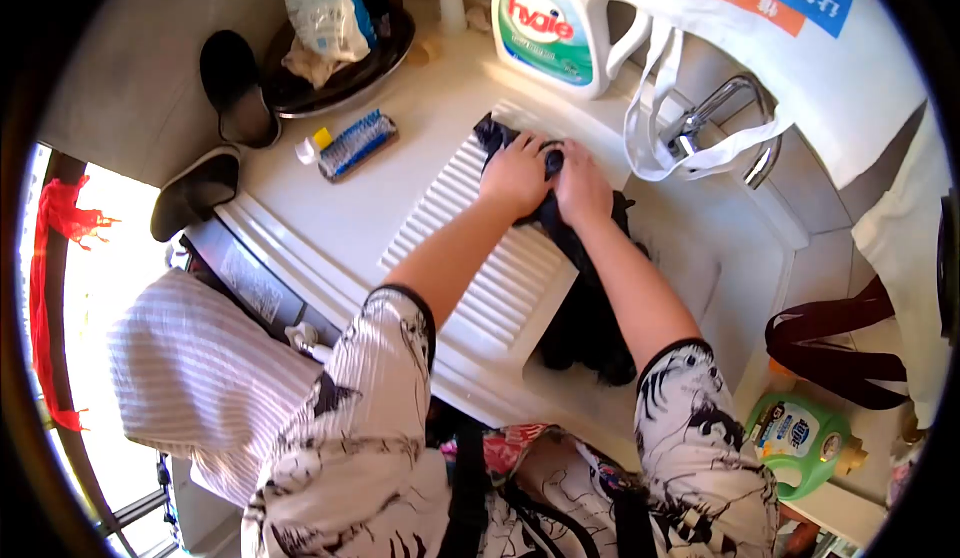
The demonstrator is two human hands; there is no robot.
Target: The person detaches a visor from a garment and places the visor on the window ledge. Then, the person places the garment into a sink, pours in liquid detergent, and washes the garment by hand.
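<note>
A wet-looking black garment (587,323) lies partly over the ridged white washboard (470,258) and hangs down into the sink basin. My left hand (517,174) presses on its upper part, fingers curled into the fabric. Close beside it, my right hand (583,186) grips the same garment, with a dark fold bunched between the two hands. The kind of garment cannot be made out.
On the counter at left lie a blue scrub brush (358,146) and a dark basin (390,43) holding a plastic bag. A detergent bottle (550,28) stands behind the washboard. A white bag (790,48) hangs by the faucet (725,108). A green bottle (800,438) is at lower right.
</note>
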